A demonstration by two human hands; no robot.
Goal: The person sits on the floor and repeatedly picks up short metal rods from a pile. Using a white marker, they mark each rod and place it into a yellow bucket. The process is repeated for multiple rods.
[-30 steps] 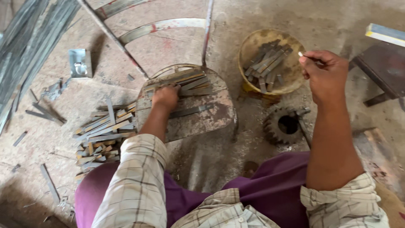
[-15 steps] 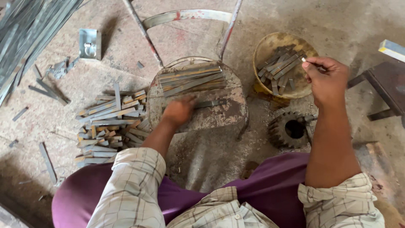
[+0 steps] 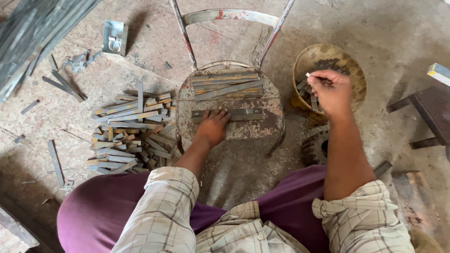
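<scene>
My left hand lies on a rusty round stool seat, fingertips pressing down on a flat grey metal strip near the front of the seat. Several more metal strips lie side by side across the back of the seat. My right hand hovers over a yellowish bucket to the right. It pinches a small white chalk stick between thumb and fingers. Short metal pieces fill the bucket.
A loose pile of cut metal strips lies on the floor left of the stool. Long metal bars lie at the top left, near a small metal box. A toothed gear sits under my right forearm. A dark bench stands at the right.
My left hand has drawn back from the strips at the rear of the seat to its front, bringing one strip along. My right hand stays over the bucket with the chalk.
</scene>
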